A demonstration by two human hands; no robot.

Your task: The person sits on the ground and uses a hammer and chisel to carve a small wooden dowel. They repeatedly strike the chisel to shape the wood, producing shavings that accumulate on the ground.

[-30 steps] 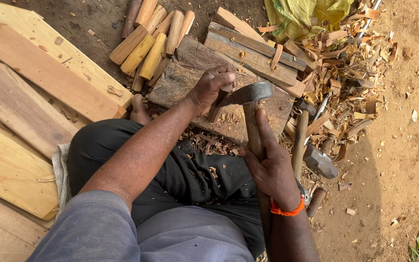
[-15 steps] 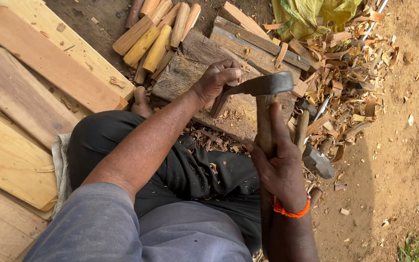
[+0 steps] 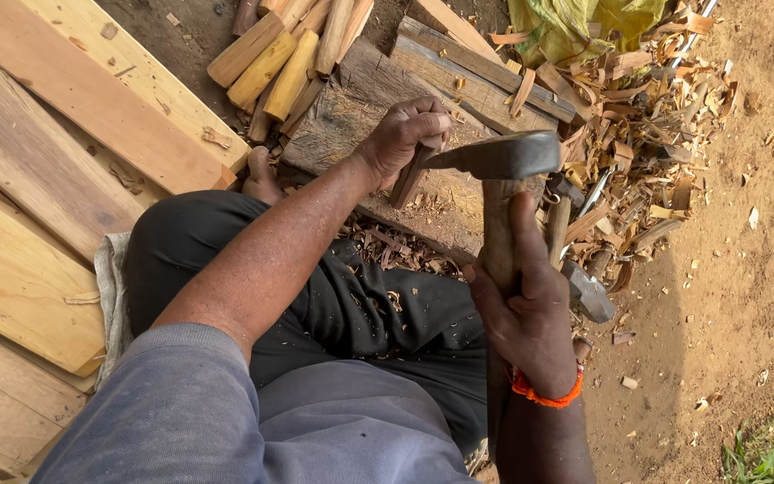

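Wooden stick [image 3: 408, 177] is standing on the chopping block [image 3: 351, 116], with the left hand [image 3: 402, 134] closing its fingers around the top. Right hand [image 3: 523, 309], wrapped tight on the handle, is bringing the hatchet [image 3: 497, 158] nearer than before, blade now beside the stick, so carving is continuing.

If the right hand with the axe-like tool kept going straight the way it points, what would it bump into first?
Probably the small wood piece the left hand holds on the chopping block. The right hand aims the adze there; depth is unclear.
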